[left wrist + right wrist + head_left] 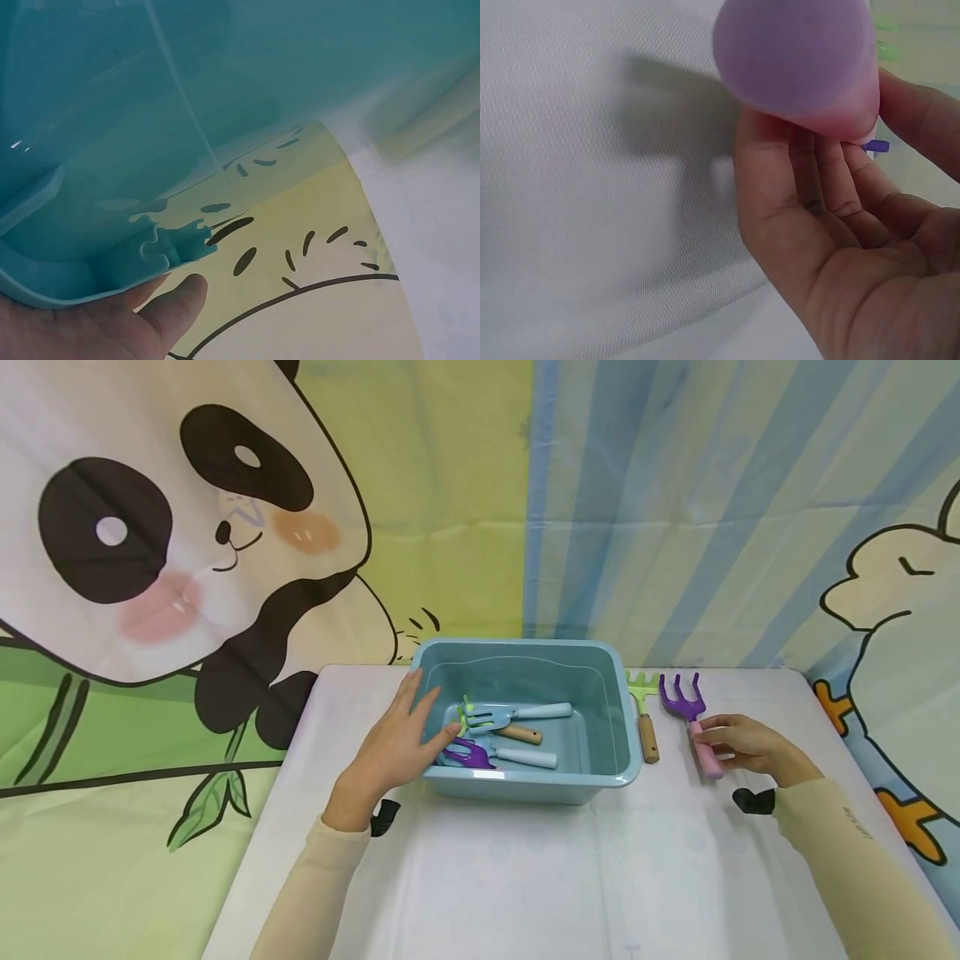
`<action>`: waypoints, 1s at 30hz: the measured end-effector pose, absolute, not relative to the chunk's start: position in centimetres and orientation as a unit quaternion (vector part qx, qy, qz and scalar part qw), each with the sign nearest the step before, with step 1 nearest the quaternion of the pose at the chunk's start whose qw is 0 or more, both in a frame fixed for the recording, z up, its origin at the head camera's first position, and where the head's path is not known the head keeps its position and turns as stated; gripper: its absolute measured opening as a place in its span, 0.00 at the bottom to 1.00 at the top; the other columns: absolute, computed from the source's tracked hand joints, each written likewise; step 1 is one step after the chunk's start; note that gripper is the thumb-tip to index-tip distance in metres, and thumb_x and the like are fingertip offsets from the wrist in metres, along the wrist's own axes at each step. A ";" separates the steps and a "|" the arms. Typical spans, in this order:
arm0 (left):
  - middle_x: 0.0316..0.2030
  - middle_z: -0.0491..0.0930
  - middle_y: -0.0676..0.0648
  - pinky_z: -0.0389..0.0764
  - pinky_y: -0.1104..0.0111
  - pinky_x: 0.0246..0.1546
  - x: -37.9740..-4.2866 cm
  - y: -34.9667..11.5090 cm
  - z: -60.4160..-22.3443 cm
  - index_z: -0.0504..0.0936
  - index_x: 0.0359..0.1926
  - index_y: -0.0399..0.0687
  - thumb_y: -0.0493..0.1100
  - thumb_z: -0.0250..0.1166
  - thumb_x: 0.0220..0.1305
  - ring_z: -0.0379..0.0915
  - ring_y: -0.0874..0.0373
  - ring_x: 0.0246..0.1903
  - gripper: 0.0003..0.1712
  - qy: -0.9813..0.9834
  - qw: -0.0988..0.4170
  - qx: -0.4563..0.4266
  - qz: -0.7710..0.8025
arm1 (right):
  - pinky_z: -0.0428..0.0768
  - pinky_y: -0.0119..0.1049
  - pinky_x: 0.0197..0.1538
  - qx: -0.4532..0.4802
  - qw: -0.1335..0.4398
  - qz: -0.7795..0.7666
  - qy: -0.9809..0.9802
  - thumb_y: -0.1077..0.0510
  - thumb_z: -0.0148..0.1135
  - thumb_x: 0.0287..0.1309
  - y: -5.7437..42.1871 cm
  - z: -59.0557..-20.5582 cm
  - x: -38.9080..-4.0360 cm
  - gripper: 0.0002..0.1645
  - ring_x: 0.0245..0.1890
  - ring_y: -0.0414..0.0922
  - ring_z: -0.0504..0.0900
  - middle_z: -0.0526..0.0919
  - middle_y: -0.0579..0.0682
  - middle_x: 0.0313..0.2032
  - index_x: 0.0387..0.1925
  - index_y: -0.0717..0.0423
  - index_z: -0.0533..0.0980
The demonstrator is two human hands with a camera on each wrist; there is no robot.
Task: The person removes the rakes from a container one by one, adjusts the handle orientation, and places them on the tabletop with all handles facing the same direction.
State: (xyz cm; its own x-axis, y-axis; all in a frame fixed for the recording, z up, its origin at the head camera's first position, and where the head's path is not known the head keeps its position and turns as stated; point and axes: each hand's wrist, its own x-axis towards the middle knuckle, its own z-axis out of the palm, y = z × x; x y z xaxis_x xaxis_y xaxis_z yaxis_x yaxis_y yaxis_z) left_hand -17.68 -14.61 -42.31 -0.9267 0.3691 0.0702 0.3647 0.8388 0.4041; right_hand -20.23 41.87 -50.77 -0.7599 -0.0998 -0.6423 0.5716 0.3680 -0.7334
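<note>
My right hand (742,747) holds a toy garden fork by its pink handle (706,756), thumb and fingers around it. Its purple tines (683,703) point toward the back of the table. In the right wrist view the rounded handle end (799,56) fills the top. A blue plastic basin (525,787) stands at mid-table. At its left rim rests my left hand (386,747), fingers spread and fairly straight. Inside lie a light blue fork (543,711), a wooden handle (522,735), another light blue handle (532,758) and a purple tool head (474,755), partly overlapping.
A green rake with a wooden handle (648,739) lies just right of the basin, between it and the fork. The white-covered table (525,877) reaches back to a printed cloth backdrop (450,510) with a panda.
</note>
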 end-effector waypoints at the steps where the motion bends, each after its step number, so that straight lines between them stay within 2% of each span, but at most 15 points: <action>1: 0.79 0.36 0.44 0.58 0.45 0.68 -17.7 -14.6 -42.3 0.58 0.77 0.45 0.77 0.43 0.68 0.26 0.53 0.77 0.52 0.959 0.005 0.192 0.211 | 0.80 0.44 0.47 0.154 0.311 -0.540 0.767 0.53 0.57 0.73 41.9 -50.8 -20.3 0.37 0.45 0.49 0.73 0.74 0.55 0.47 0.69 0.72 0.54; 6: 0.79 0.36 0.45 0.58 0.46 0.68 -17.7 -14.6 -42.3 0.58 0.77 0.46 0.77 0.43 0.68 0.26 0.53 0.77 0.52 0.959 0.008 0.189 0.210 | 0.80 0.44 0.46 0.140 0.308 -0.527 0.780 0.54 0.55 0.74 42.0 -50.8 -20.5 0.35 0.43 0.48 0.74 0.75 0.54 0.45 0.67 0.74 0.56; 14: 0.79 0.36 0.44 0.56 0.47 0.69 -17.8 -14.6 -42.4 0.58 0.77 0.46 0.78 0.42 0.67 0.26 0.53 0.77 0.53 0.959 0.006 0.191 0.210 | 0.81 0.48 0.46 0.125 0.303 -0.463 0.823 0.52 0.54 0.74 41.4 -50.3 -20.7 0.35 0.45 0.53 0.74 0.73 0.63 0.49 0.65 0.77 0.57; 23: 0.79 0.37 0.44 0.55 0.47 0.70 -17.7 -14.7 -42.4 0.59 0.77 0.45 0.78 0.41 0.67 0.27 0.52 0.77 0.53 0.958 0.002 0.194 0.209 | 0.82 0.49 0.45 0.128 0.294 -0.442 0.838 0.48 0.51 0.75 40.9 -49.7 -20.6 0.36 0.46 0.56 0.74 0.72 0.65 0.51 0.64 0.77 0.60; 30: 0.79 0.37 0.44 0.55 0.47 0.70 -17.7 -14.7 -42.5 0.59 0.77 0.44 0.78 0.41 0.67 0.27 0.53 0.77 0.53 0.958 -0.001 0.196 0.209 | 0.81 0.53 0.49 0.131 0.291 -0.441 0.839 0.48 0.50 0.75 40.9 -49.8 -20.4 0.36 0.47 0.58 0.77 0.73 0.69 0.52 0.65 0.77 0.60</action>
